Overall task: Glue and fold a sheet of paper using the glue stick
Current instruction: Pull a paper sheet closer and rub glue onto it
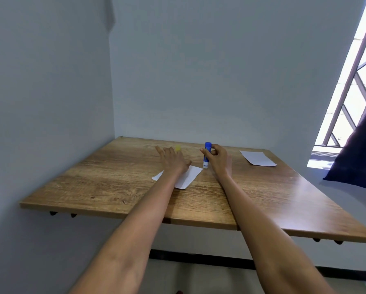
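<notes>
A blue glue stick (206,154) with a white base stands upright on the wooden table (118,187). My right hand (218,159) grips its side with thumb and fingers. A white sheet of paper (188,177) lies flat just in front of the stick, partly covered by my left wrist. My left hand (173,159) stretches forward past the sheet with fingers spread, its fingertips at a small yellow cap (178,148) lying on the table. Whether the fingers touch the cap I cannot tell.
A second white paper (257,158) lies at the far right of the table. Walls close the table at the back and left. A barred window (352,85) and a dark curtain (360,158) are at the right.
</notes>
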The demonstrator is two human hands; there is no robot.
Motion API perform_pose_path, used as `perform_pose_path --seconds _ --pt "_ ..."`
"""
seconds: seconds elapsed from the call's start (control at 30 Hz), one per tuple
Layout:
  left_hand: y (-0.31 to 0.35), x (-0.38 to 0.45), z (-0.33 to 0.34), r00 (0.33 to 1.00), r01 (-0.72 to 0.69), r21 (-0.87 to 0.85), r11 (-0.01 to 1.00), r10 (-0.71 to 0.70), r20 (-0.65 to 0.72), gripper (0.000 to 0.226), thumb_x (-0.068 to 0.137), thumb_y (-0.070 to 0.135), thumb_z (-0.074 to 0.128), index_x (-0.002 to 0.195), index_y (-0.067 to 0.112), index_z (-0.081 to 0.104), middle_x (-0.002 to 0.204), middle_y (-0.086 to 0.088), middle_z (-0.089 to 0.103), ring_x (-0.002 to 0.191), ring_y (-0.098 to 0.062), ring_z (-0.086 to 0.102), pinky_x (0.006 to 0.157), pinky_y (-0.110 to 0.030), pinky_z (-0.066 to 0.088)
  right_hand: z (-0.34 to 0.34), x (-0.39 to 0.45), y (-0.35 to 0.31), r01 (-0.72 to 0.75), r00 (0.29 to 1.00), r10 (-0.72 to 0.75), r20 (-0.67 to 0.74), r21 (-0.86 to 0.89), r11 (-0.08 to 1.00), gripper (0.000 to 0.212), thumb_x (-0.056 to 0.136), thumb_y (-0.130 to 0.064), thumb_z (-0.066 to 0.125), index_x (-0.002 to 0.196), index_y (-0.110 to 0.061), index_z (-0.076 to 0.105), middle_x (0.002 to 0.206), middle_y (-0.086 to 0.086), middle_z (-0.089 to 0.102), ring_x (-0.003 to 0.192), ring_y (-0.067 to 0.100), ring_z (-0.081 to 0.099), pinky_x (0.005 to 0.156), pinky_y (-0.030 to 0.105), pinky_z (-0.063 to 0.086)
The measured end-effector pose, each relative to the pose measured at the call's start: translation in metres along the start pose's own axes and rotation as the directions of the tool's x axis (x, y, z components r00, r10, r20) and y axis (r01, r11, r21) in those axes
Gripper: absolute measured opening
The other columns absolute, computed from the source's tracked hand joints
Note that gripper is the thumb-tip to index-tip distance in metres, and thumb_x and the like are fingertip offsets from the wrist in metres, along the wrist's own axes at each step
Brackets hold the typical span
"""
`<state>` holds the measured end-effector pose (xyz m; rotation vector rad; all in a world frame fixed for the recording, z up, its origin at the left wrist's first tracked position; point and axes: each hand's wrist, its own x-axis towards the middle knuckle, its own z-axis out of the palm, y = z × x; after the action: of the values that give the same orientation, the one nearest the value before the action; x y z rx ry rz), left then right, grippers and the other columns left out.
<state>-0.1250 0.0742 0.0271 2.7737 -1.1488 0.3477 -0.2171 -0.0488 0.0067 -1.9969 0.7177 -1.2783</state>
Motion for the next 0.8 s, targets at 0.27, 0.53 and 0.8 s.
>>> perform_pose_path --seconds 0.27,0.53,0.8 --pt "-0.029 0.008 -0.019 0.760 -0.415 -0.301 0.858 0.509 0.403 0.046 0.095 0.032 0.051 0.141 0.031 0.040 0.153 -0.001 0.029 0.139 -0.021 0.029 0.112 -0.040 0.019 0.009 0.007 -0.003 -0.009 1.000 0.009 -0.004 -0.023 1.000 0.035 0.078 -0.049 0.070 0.087 -0.015 0.068 0.062 0.003 0.063 0.055 0.012 0.053 0.058 0.028 0.042" --pt "-0.004 0.024 -0.002 0.873 -0.376 -0.071 0.924 0.378 0.308 0.046 0.096 0.050 0.036 0.140 0.037 0.036 0.150 -0.008 0.033 0.140 -0.028 0.027 0.113 -0.056 0.009 0.011 0.017 0.004 0.000 1.000 0.000 0.002 -0.029 1.000 0.035 0.079 -0.047 0.070 0.081 -0.013 0.065 0.060 0.002 0.060 0.053 0.011 0.049 0.054 0.024 0.039" --pt "-0.001 0.037 0.002 0.874 -0.369 -0.034 0.929 0.359 0.326 0.057 0.095 0.056 0.033 0.142 0.025 0.037 0.151 -0.006 0.031 0.141 -0.028 0.023 0.113 -0.054 0.012 0.030 0.038 0.014 0.013 1.000 -0.014 -0.016 -0.054 0.998 0.037 0.079 -0.046 0.071 0.082 -0.010 0.065 0.059 0.001 0.059 0.054 0.012 0.049 0.055 0.026 0.039"
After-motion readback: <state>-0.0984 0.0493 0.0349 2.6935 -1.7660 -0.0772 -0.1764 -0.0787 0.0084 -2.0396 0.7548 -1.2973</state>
